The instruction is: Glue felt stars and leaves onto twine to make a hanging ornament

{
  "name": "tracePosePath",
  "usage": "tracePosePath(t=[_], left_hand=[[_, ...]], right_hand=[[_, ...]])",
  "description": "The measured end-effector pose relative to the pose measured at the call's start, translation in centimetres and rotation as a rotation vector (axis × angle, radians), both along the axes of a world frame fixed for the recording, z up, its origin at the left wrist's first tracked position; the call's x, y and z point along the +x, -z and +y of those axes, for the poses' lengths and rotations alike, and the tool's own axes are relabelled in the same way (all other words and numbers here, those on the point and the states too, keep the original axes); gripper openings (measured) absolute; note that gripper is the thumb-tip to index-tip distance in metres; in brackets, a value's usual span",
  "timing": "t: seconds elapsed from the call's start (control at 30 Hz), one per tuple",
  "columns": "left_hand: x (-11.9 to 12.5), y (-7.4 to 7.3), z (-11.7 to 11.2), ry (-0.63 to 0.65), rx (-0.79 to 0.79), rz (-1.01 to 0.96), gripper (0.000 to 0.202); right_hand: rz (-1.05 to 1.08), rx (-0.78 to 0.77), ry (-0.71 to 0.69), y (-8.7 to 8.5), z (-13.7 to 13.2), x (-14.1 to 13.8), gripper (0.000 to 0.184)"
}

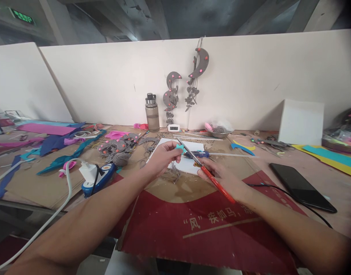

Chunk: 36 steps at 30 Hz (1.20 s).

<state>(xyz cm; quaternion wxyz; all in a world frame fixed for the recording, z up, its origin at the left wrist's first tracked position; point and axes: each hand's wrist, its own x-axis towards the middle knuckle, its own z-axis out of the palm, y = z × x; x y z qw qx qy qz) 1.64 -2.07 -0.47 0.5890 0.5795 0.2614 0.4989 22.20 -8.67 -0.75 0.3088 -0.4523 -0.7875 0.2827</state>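
Observation:
My left hand (pixel 164 157) pinches a small turquoise star-like cutout (pixel 180 148) between thumb and fingertips. In my right hand (pixel 225 177) is a pair of scissors (pixel 213 181) with red handles, its metal blades pointing up and left beside the cutout. Whether the blades touch the cutout I cannot tell. Behind them a blue glue gun (pixel 203 154) lies partly hidden on a white sheet (pixel 188 167), with a pale glue stick (pixel 231 154) reaching right. Grey yarn strands (pixel 173 173) hang or lie just below my left hand.
A blue power strip (pixel 99 179) with a white cable stands left; a black phone (pixel 301 187) lies right. Grey yarn rings (pixel 114 147), felt strips (pixel 47 129) and a bottle (pixel 152 114) are farther back. Moon-shaped hangings (pixel 203 63) hang on the white partition (pixel 106 80).

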Motion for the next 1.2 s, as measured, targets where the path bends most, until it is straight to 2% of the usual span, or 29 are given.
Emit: tracePosePath(t=[0.17, 0.63, 0.83, 1.2], left_hand=[[-0.04, 0.0, 0.0, -0.001, -0.008, 0.009, 0.016], [-0.12, 0.18, 0.24, 0.013, -0.005, 0.005, 0.015], [-0.05, 0.08, 0.24, 0.004, -0.007, -0.004, 0.017], [-0.28, 0.02, 0.19, 0.024, -0.004, -0.04, 0.02]], right_hand=[[-0.032, 0.006, 0.009, -0.17, -0.13, 0.0, 0.033], [0.053, -0.061, -0.01, 0.41, 0.06, -0.07, 0.037], [0.033, -0.027, -0.003, 0.12, -0.07, -0.09, 0.032], [-0.028, 0.068, 0.051, 0.62, 0.22, 0.05, 0.033]])
